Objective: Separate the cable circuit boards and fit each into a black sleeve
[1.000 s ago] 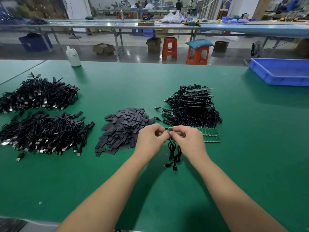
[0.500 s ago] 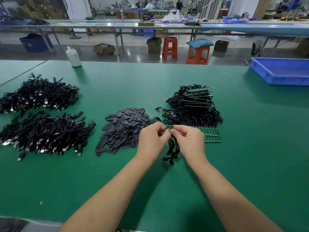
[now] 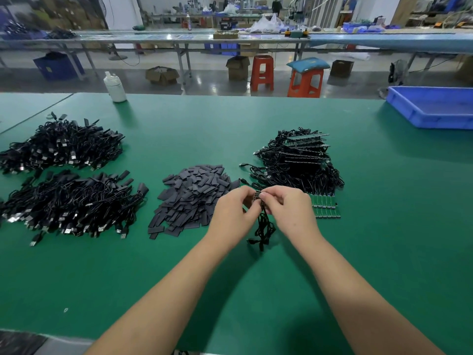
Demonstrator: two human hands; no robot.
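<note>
Left hand (image 3: pixel 234 215) and right hand (image 3: pixel 289 210) grips both pinch circuit board (image 3: pixel 258 195); cable (image 3: pixel 263 230) dangles below

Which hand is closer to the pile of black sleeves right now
Left. The left hand sits right at the near right edge of the pile of black sleeves, while the right hand is farther right, beyond the left one.

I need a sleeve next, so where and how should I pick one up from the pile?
Take a sleeve at the near left edge of the sleeve pile, where single flat pieces lie loose on the mat. Come in with the left hand, the nearer one, and pinch a short end with the fingers, sliding it clear of the overlapping ones.
</note>
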